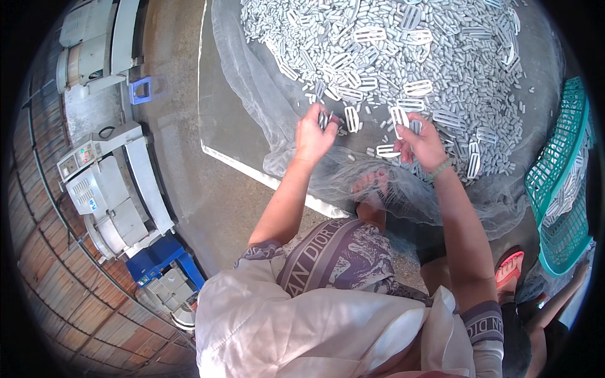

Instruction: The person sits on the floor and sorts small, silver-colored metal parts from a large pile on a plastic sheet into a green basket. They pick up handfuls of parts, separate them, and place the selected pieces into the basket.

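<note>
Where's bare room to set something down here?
Best patch: the dark sheet between its white edge and the netting, left of the left hand. Also the floor between that edge and the machines. Crowded: grey pellets beyond both hands; slotted pieces lie between left and right hand.

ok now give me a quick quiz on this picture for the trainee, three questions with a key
1. Multiple choice: the right hand is gripping
a) a red open-toed sandal
b) a pale, slotted metal oval
c) a blue square plastic frame

2. True or false: the turquoise plastic mesh basket has silver metal pieces in it.

3. Fill the gap: along the left edge of the heap of small silver pellets spreads sheer, whitish ____.

Key: 1. b; 2. true; 3. netting.
</note>
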The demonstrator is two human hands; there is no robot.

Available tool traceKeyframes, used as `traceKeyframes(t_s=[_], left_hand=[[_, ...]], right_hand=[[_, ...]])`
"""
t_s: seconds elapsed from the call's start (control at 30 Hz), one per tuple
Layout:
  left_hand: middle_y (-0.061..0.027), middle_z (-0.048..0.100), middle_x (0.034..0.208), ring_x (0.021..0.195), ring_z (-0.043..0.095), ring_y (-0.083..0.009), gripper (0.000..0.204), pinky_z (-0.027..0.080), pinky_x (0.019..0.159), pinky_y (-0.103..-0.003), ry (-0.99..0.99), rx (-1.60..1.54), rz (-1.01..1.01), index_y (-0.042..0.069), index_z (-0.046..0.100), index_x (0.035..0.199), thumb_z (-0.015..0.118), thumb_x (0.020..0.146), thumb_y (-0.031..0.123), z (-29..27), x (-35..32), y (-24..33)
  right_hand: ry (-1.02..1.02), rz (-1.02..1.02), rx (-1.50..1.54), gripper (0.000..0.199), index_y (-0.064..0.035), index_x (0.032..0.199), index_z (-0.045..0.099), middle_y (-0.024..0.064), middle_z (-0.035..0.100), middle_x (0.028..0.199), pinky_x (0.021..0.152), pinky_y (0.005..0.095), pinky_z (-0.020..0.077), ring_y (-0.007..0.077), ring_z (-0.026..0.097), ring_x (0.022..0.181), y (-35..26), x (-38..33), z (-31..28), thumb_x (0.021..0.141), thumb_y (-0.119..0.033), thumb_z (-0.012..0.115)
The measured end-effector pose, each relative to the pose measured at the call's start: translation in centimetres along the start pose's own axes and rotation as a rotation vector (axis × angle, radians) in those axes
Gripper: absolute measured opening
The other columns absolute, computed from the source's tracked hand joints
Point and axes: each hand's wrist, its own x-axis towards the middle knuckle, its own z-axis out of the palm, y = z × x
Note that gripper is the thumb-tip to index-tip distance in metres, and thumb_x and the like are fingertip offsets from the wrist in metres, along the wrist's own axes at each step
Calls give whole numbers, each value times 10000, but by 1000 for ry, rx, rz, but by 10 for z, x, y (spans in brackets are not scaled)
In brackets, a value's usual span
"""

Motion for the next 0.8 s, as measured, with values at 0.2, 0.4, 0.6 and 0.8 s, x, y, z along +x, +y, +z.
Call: traceKeyframes(t_s=[0.2, 0.4, 0.6, 0.8], left_hand=[[-121, 646, 735, 510, 559, -123, 252, 348, 403, -209, -309, -748, -316, 34, 499, 971, 642, 817, 173, 9, -2, 40], [-75, 595, 620, 432, 505, -97, 260, 330, 353, -210, -310, -564, -517, -16, 587, 822, 682, 791, 224, 31, -13, 35], [-37, 594, 730, 589, 531, -88, 187, 422, 497, -205, -383, -619, -649, 19, 588, 891, 652, 802, 169, 44, -21, 19], [-34, 587, 745, 593, 525, -95, 196, 428, 504, -207, -398, -549, -691, 32, 566, 943, 632, 813, 163, 44, -20, 25]], right_hand=[[37, 3, 8, 133, -16, 912, 539, 72, 602, 637, 363, 211, 359, 85, 504, 416, 9, 2, 14, 879, -144, 527], [191, 37, -487, 148, 38, 841, 571, 97, 615, 594, 414, 284, 446, 155, 585, 443, 38, 14, 32, 837, -109, 555], [293, -53, -799, 157, 60, 836, 572, 120, 596, 562, 413, 314, 455, 198, 576, 416, 78, 34, 29, 828, -96, 553], [310, -46, -867, 173, 63, 829, 574, 131, 593, 555, 478, 340, 472, 236, 595, 459, 77, 35, 33, 822, -110, 572]])
